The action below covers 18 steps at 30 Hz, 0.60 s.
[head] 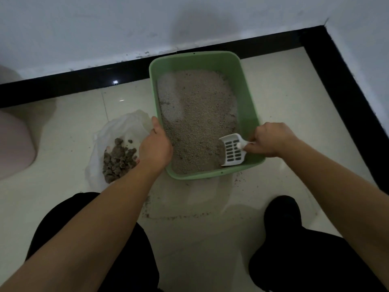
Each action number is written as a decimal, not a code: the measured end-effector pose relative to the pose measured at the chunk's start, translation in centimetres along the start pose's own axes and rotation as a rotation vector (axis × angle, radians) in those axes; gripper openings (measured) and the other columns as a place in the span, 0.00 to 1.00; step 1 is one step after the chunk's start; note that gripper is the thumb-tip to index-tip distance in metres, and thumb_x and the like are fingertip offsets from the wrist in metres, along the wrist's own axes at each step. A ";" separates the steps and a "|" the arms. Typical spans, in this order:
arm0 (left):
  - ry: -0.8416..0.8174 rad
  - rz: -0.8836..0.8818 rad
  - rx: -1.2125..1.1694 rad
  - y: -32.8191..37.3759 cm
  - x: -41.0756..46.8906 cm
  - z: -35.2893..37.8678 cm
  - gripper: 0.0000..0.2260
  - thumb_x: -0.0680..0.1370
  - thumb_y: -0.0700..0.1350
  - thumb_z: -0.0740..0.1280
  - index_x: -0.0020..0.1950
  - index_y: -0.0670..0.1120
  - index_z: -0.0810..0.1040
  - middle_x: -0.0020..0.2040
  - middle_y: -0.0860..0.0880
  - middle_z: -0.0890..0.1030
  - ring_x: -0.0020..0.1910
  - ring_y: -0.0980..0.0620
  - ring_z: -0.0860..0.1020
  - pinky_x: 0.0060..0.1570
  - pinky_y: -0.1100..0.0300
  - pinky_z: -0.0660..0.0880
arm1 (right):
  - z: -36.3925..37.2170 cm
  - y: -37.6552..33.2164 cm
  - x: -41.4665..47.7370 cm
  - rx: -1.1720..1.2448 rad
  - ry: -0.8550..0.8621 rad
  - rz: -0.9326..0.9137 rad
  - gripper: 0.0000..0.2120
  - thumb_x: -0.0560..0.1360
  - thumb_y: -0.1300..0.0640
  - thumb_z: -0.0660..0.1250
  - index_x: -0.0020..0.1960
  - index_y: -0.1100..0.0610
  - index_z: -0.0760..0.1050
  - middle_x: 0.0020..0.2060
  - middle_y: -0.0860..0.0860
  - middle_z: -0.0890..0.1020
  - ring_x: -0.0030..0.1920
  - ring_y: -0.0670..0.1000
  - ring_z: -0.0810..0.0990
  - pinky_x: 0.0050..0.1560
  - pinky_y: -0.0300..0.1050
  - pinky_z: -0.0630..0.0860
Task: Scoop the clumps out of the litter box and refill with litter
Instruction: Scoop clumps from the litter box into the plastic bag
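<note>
A green litter box (248, 89) stands on the tiled floor against the wall, holding grey-beige litter (197, 114). My right hand (271, 140) grips the handle of a white slotted scoop (232, 149), whose blade sits in the litter at the box's near right corner. My left hand (154, 144) holds the box's left rim, thumb along the edge. To the left of the box lies an open white plastic bag (117, 131) with several dark clumps (117, 161) in it.
A black skirting strip (336, 66) runs along the white wall and turns the corner at the right. A pale pink object (14, 144) stands at the far left. Spilled grains (179, 217) dot the floor before the box. My dark-clad knees fill the bottom.
</note>
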State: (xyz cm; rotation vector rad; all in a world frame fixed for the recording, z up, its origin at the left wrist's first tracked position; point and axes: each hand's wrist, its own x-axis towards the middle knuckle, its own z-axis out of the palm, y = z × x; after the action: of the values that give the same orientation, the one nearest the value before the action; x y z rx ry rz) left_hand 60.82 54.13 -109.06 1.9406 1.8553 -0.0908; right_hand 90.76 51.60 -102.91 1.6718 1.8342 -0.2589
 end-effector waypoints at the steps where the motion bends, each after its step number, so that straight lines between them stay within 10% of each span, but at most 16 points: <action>1: 0.007 0.002 -0.002 -0.1 0.0 0.1 0.35 0.80 0.40 0.58 0.78 0.38 0.37 0.61 0.36 0.75 0.49 0.38 0.77 0.39 0.51 0.69 | 0.4 -0.7 0.1 0.036 0.025 -0.006 0.35 0.74 0.25 0.50 0.41 0.55 0.78 0.31 0.51 0.77 0.35 0.52 0.78 0.36 0.42 0.74; 6: 0.030 -0.005 -0.015 -0.2 -0.1 0.3 0.33 0.81 0.42 0.56 0.78 0.39 0.37 0.60 0.36 0.76 0.48 0.38 0.77 0.40 0.50 0.69 | 2.9 -3.5 1.0 0.246 0.081 -0.045 0.31 0.74 0.25 0.49 0.55 0.42 0.82 0.33 0.51 0.77 0.37 0.54 0.75 0.36 0.43 0.71; 12: 0.047 -0.029 -0.016 -0.5 0.0 0.7 0.32 0.82 0.43 0.54 0.78 0.41 0.37 0.57 0.36 0.77 0.43 0.41 0.75 0.39 0.52 0.66 | 4.3 -8.7 3.3 0.463 0.153 -0.116 0.25 0.75 0.30 0.55 0.49 0.45 0.82 0.37 0.51 0.79 0.45 0.56 0.81 0.40 0.44 0.72; 18: 0.110 -0.042 -0.113 -0.8 0.4 1.5 0.29 0.82 0.45 0.53 0.79 0.44 0.41 0.48 0.41 0.78 0.38 0.44 0.72 0.37 0.52 0.66 | 4.5 -8.6 3.4 0.565 0.187 -0.136 0.39 0.62 0.26 0.43 0.47 0.47 0.83 0.36 0.51 0.80 0.38 0.54 0.76 0.39 0.44 0.72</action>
State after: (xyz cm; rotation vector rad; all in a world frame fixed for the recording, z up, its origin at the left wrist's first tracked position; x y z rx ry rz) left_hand 60.48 53.95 -110.81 1.8639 1.9278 0.1070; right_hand 84.08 50.53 -110.63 1.9936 2.1529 -0.7607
